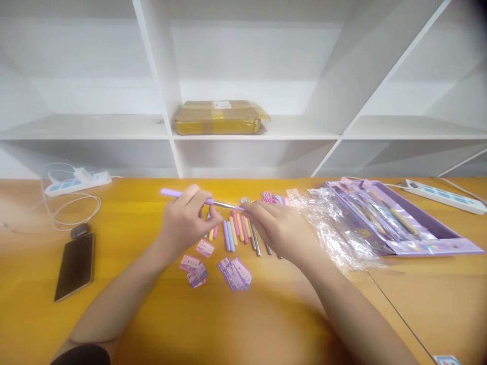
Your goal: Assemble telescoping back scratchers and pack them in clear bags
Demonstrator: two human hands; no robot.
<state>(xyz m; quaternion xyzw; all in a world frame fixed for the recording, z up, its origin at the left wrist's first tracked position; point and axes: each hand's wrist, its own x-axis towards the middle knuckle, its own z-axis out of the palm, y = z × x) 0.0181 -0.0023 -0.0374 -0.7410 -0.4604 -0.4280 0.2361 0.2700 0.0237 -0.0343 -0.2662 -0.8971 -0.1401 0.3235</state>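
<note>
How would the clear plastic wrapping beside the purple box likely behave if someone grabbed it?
The clear plastic wrapping would probably be floppy, since it lies crumpled and creased. It looks thin and see-through, so it should be light for its bulk. Its glossy highlights suggest a slick surface that may slide when pushed across the table.
</note>
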